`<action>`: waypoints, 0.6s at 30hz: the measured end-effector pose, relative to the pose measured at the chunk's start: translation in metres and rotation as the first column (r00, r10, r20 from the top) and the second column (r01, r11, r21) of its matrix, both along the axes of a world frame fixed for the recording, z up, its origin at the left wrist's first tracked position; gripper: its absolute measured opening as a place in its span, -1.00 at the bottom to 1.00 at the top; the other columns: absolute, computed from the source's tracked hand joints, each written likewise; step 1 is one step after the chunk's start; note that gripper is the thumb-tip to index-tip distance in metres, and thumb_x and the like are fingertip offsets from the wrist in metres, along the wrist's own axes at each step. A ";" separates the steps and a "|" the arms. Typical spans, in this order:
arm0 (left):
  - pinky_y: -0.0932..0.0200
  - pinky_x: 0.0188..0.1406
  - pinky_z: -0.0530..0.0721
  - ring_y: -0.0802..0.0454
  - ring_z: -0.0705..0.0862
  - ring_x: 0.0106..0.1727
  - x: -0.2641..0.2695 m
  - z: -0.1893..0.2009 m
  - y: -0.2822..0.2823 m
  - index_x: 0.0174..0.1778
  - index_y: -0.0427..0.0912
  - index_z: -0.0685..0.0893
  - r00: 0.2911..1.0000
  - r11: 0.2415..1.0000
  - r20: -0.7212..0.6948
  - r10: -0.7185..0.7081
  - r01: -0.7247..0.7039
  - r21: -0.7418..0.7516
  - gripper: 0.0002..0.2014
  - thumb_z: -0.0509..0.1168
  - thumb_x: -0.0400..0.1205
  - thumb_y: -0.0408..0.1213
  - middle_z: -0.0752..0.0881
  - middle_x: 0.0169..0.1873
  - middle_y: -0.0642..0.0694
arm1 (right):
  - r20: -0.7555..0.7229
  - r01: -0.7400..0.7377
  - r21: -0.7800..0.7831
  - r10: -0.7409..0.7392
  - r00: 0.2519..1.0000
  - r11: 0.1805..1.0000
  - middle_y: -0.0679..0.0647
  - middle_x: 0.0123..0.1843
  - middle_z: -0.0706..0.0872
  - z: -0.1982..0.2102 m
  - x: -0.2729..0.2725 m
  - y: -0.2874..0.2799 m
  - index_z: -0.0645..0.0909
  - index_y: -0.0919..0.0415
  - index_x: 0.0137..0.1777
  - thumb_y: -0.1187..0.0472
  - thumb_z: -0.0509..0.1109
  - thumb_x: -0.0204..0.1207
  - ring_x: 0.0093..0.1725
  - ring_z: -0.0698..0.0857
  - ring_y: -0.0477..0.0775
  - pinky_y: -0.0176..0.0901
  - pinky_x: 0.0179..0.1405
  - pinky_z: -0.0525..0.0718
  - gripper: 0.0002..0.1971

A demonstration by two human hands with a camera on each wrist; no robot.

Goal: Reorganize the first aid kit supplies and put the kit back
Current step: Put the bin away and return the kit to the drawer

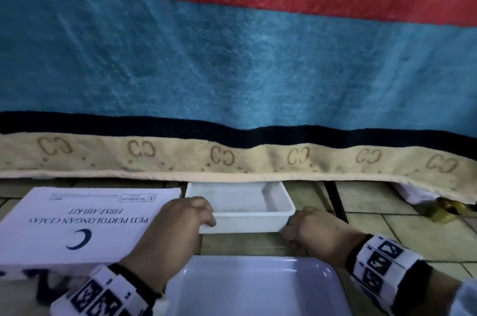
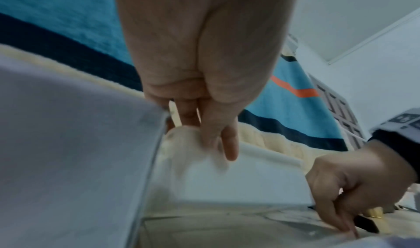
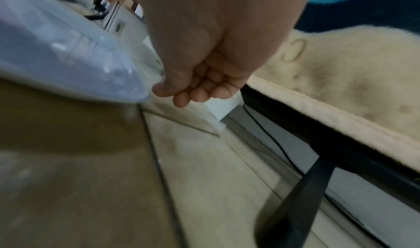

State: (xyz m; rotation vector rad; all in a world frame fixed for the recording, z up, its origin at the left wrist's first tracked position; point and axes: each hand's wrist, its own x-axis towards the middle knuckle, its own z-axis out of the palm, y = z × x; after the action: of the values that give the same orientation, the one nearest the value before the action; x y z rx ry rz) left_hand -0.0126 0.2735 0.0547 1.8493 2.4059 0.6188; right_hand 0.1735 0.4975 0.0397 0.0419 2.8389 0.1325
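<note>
**A:** so what's the layout, left to right?

**B:** Far left on the tiled floor (image 1: pixel 402 233) there's the first aid kit box (image 1: pixel 77 222), white, lying flat with its printed lid up, closed as far as the head view shows. Right beside it, in the middle, is a white bin (image 1: pixel 245 215), open top, half tucked under the hanging edge of a blanket (image 1: pixel 232 63) (blue with a red stripe, dark band, beige border with CC marks). Nearer the person than the bin sits a pale tray (image 1: pixel 258 287), just its rim and a bare bit of bottom in view.

**A:** and the hands?

**B:** The left hand (image 1: pixel 185 217) is on the bin's left near corner, fingers curled over the rim, thumb down on the front wall. The left wrist view is blurry but shows those fingers (image 2: pixel 218 135) hooked down at the edge. The right hand (image 1: pixel 312 230) is at the bin's right near corner, knuckles up, touching the wall. In the right wrist view its fingers (image 3: pixel 200 92) are curled in toward the palm; whether they actually pinch the rim, I can't tell, too blurred.

**A:** anything further right?

**B:** A black leg (image 3: pixel 295 203) of the frame under the blanket, and something gold and crinkly (image 1: pixel 444 208) on the floor at the far right.
</note>
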 end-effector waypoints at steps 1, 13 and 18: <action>0.59 -0.23 0.42 0.36 0.65 -0.32 0.000 -0.001 0.000 -0.39 0.06 0.78 1.000 0.999 0.013 0.027 -0.027 0.034 -0.50 0.53 -0.02 -0.66 0.74 -0.27 0.25 | -0.035 -0.022 -0.048 0.020 0.999 0.999 -0.08 -0.08 0.67 0.003 0.002 0.002 0.51 -0.05 -0.13 0.17 0.12 0.36 0.02 0.64 0.04 -0.25 0.01 0.45 -0.82; 0.56 -0.32 0.47 0.34 0.62 -0.20 0.005 0.026 0.004 -0.43 -0.03 0.50 0.919 0.921 0.302 0.252 -0.324 0.216 -0.60 0.25 0.47 -0.68 0.71 -0.36 0.05 | -0.331 0.012 -0.669 -0.312 0.891 0.744 -0.27 0.02 0.52 0.053 0.043 -0.003 0.48 -0.07 -0.30 0.43 0.29 0.41 0.17 0.56 -0.18 -0.58 0.02 0.45 -0.69; 0.61 -0.20 0.49 0.39 0.62 -0.05 0.015 0.023 0.007 -0.30 0.22 0.59 0.891 0.921 0.379 0.251 -0.340 0.190 -0.53 0.30 0.53 -0.60 0.71 -0.35 0.14 | -0.228 0.047 -0.750 -0.325 0.918 0.659 -0.27 0.19 0.68 0.089 0.078 0.007 0.53 -0.13 -0.28 0.28 0.34 0.46 0.29 0.61 -0.24 -0.46 0.14 0.53 -0.76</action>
State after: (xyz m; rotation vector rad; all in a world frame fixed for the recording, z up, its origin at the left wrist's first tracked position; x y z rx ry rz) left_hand 0.0020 0.2800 0.0773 1.2899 2.4665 1.2151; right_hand 0.2515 0.5048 0.1289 0.2060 2.9618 -1.1873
